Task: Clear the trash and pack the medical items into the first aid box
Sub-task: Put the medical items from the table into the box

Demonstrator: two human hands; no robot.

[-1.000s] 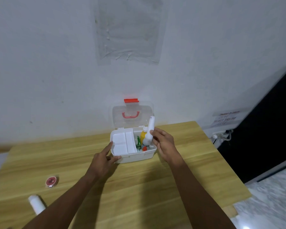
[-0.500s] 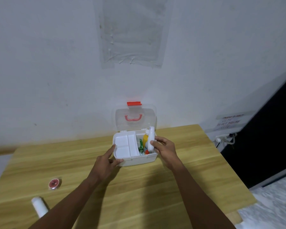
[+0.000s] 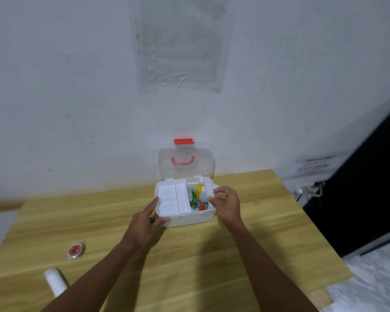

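Observation:
A white first aid box (image 3: pixel 189 218) stands open at the far side of the wooden table (image 3: pixel 189 266), its clear lid (image 3: pixel 185 161) with red handle leaning on the wall. A white divided tray (image 3: pixel 170 199) fills its left half. The right half holds a yellow bottle (image 3: pixel 199 190), a green packet (image 3: pixel 193 199) and a red-capped item (image 3: pixel 202 207). My right hand (image 3: pixel 226 203) grips a white tube-shaped item (image 3: pixel 208 188) and holds it inside the box's right end. My left hand (image 3: pixel 146 219) holds the box's front left corner.
A small red round roll (image 3: pixel 76 250) and a white cylinder (image 3: pixel 55 281) lie on the table at the near left. A dark panel and a wall socket with a cable (image 3: pixel 309 190) are to the right of the table.
My right hand has lowered the white tube-shaped item from above the box down into its right end. My left hand has stayed on the box's corner.

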